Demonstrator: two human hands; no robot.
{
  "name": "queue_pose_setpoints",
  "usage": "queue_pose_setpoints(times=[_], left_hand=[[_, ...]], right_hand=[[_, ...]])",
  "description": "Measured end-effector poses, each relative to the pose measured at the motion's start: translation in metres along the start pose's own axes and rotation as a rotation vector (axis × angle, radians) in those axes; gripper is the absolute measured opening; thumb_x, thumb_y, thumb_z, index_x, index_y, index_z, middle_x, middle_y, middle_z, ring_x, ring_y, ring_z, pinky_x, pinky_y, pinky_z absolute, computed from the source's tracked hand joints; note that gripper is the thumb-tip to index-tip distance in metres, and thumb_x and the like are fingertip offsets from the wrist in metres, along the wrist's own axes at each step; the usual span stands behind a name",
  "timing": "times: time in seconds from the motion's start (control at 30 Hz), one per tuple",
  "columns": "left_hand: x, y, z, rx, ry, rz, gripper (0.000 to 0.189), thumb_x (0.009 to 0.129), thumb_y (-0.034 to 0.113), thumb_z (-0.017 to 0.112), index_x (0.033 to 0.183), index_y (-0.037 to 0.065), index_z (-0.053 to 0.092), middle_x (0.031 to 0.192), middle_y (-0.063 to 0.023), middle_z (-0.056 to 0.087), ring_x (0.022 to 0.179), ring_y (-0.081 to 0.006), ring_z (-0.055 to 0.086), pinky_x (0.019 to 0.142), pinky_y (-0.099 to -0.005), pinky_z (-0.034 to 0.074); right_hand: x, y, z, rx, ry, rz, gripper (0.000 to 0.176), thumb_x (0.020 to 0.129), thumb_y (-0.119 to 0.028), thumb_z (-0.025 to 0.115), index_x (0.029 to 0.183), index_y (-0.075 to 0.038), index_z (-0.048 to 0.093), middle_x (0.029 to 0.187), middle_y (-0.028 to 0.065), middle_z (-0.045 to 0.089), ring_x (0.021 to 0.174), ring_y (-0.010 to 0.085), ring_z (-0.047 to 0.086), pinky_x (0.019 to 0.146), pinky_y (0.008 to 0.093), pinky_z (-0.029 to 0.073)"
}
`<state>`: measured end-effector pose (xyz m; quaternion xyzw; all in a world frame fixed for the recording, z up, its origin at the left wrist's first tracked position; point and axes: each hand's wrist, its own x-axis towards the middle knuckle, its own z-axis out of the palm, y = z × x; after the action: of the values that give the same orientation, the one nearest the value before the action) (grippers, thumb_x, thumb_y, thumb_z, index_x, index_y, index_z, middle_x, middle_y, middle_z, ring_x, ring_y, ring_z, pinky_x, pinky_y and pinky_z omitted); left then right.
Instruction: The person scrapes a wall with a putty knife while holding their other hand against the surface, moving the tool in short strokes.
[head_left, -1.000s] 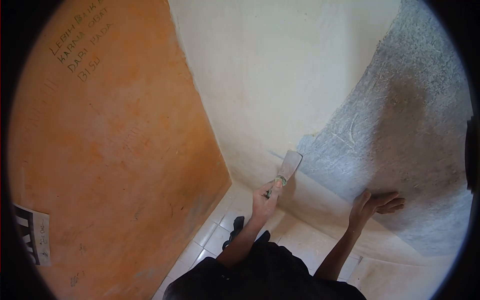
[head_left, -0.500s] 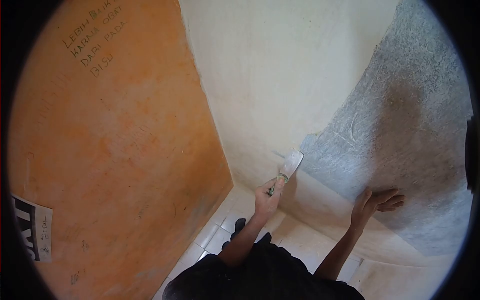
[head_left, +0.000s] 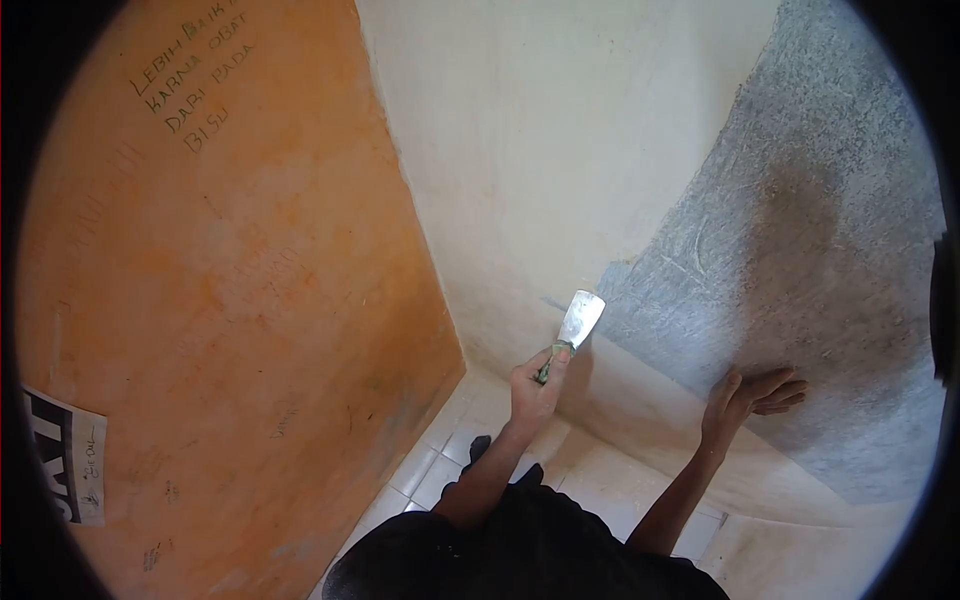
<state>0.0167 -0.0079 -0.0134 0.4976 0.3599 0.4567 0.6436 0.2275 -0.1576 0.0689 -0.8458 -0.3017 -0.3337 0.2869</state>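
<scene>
my left hand (head_left: 535,392) grasps the green handle of a scraper (head_left: 581,318) in the middle of the frame, thumb laid along it towards the blade, a grip that i judge lets me steer the metal. the blade points up, its end just beside the left tip of the grey patch (head_left: 672,300); whether it touches the wall i cannot tell. my right hand (head_left: 740,402), right of centre, grasps nothing that shows: its fingers lie stretched against the lower part of the grey patch, probably to brace me as i lean in. how hard it presses i can't tell.

counting outward: two hands, one scraper, one grey patch filling the right of the frame. around it is one pale wall (head_left: 540,130), upper middle, meeting one orange wall (head_left: 250,340) at left. that one carries four lines of large handwriting (head_left: 195,85) in the upper left and one printed sheet (head_left: 78,455) at lower left. several floor tiles (head_left: 432,482) show below.
</scene>
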Motion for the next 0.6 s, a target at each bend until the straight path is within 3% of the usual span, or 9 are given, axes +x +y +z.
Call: queue_pose_setpoints(times=[0.27, 0.37, 0.4, 0.47, 0.6], left_hand=[[0.002, 0.012, 0.010, -0.019, 0.035, 0.067, 0.029, 0.094, 0.022, 0.061, 0.102, -0.005, 0.066, 0.067, 0.0074, 0.048, 0.061, -0.0014, 0.039, 0.051, -0.0204, 0.032], [0.010, 0.063, 0.019, 0.029, -0.013, 0.156, 0.028, 0.094, 0.022, 0.061, 0.102, -0.004, 0.066, 0.067, 0.0080, 0.047, 0.061, -0.0009, 0.038, 0.051, -0.0201, 0.031], [0.006, 0.046, 0.017, 0.021, -0.009, 0.171, 0.028, 0.094, 0.022, 0.061, 0.102, -0.004, 0.066, 0.067, 0.0080, 0.047, 0.061, -0.0009, 0.038, 0.051, -0.0201, 0.031], [-0.005, -0.004, 0.007, -0.009, 0.028, 0.005, 0.028, 0.094, 0.023, 0.060, 0.102, -0.004, 0.067, 0.066, 0.0085, 0.044, 0.061, -0.0002, 0.038, 0.051, -0.0199, 0.030], [-0.010, -0.005, 0.004, -0.014, 0.051, 0.015, 0.030, 0.095, 0.023, 0.058, 0.103, -0.004, 0.066, 0.067, 0.0091, 0.044, 0.062, 0.0003, 0.037, 0.051, -0.0197, 0.029]], right_hand=[[-0.003, 0.000, -0.007, -0.109, 0.010, -0.044, 0.088, 0.094, -0.061, 0.033, 0.148, -0.003, -0.006, 0.149, 0.0341, -0.010, 0.139, 0.0497, 0.006, 0.112, 0.0546, 0.011], [-0.011, 0.002, -0.016, -0.157, -0.007, -0.062, 0.088, 0.094, -0.061, 0.033, 0.148, -0.003, -0.006, 0.149, 0.0339, -0.011, 0.139, 0.0496, 0.005, 0.112, 0.0548, 0.011], [-0.003, 0.001, -0.014, -0.162, 0.008, -0.076, 0.089, 0.094, -0.061, 0.033, 0.148, -0.003, -0.006, 0.149, 0.0339, -0.011, 0.139, 0.0496, 0.005, 0.112, 0.0549, 0.011], [0.009, -0.004, -0.006, -0.168, 0.045, -0.082, 0.089, 0.094, -0.061, 0.033, 0.148, -0.003, -0.006, 0.149, 0.0338, -0.011, 0.139, 0.0495, 0.004, 0.112, 0.0550, 0.010], [0.011, -0.012, -0.004, -0.074, 0.036, -0.030, 0.090, 0.093, -0.063, 0.031, 0.148, -0.002, -0.006, 0.149, 0.0329, -0.016, 0.140, 0.0486, -0.003, 0.112, 0.0556, 0.006]])
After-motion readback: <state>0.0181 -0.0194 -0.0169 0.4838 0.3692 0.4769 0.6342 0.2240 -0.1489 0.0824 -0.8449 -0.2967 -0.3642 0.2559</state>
